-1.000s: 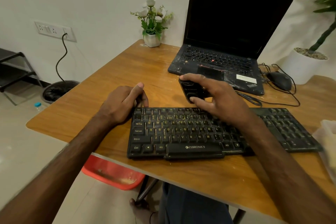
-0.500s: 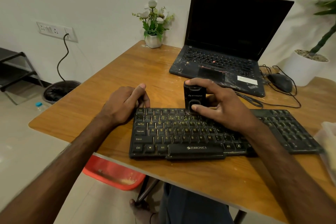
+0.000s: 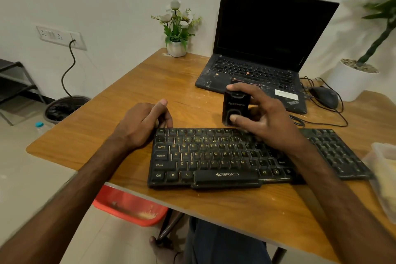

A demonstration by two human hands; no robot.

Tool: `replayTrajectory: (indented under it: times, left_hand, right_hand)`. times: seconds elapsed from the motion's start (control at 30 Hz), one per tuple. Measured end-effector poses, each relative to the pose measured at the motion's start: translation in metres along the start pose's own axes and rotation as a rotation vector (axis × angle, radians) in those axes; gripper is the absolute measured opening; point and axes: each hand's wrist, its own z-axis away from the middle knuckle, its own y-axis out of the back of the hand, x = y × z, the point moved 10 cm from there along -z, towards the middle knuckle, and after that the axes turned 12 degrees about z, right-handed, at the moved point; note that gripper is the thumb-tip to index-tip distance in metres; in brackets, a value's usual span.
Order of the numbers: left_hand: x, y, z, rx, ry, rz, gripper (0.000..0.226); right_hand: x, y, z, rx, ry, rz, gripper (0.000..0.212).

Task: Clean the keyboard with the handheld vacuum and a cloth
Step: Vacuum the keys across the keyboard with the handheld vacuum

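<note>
Lower centre: dusty keyboard, flat on the table. At its far-left corner, left hand, fingers loosely curled, bracing rather than gripping. Just beyond the top row, mid-frame, right hand wrapped round the handheld vacuum, upright, thumb on its front. Vacuuming step, seemingly, but not yet on the keys. Next, probably: tip the nozzle down and sweep row by row.

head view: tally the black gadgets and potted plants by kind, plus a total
keyboard: 1
laptop: 1
mouse: 1
handheld vacuum: 1
potted plants, small flower pot and large plant pot: 2
total: 6
</note>
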Motion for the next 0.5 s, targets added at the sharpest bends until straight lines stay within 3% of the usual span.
replayTrajectory:
  times: [0.07,0.2,0.37,0.5]
  left_hand:
    - [0.000,0.000,0.000,-0.002,-0.003,0.006,0.067]
    - [0.001,-0.001,-0.001,0.000,-0.004,0.006,0.068]
    - [0.000,0.000,0.001,0.002,-0.016,0.000,0.067]
    - [-0.001,-0.001,-0.001,-0.006,-0.008,-0.008,0.068]
  right_hand:
    - [-0.004,-0.007,0.003,-0.062,0.005,-0.079,0.062]
    - [0.001,-0.005,-0.003,-0.070,0.008,0.240,0.064]
    - [0.002,-0.001,0.005,-0.096,-0.018,-0.029,0.063]
    - [0.000,0.003,0.002,-0.075,0.036,0.347,0.063]
